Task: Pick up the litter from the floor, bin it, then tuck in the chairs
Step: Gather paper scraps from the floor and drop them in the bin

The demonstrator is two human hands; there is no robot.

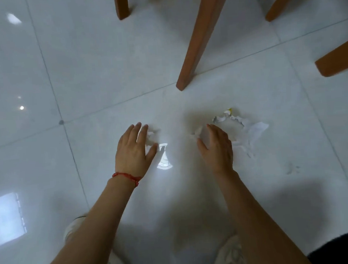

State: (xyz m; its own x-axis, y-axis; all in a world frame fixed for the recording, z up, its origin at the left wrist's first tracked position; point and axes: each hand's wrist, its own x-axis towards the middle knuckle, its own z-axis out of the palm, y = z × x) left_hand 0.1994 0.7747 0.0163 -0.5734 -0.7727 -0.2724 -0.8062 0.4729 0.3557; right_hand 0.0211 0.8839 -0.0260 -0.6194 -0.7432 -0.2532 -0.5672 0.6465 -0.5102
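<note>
hands (131,149) (217,147) over floor litter (250,130)

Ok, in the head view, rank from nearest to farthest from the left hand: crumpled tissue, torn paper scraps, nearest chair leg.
From the left hand:
1. Crumpled tissue, at its fingertips.
2. Torn paper scraps, rightward, beyond the right hand.
3. Nearest chair leg, ahead.

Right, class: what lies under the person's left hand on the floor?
A crumpled white paper scrap pokes out beneath the left hand, between fingers and thumb. How far it runs under the palm is hidden, as is whether the hand touches it.
</note>
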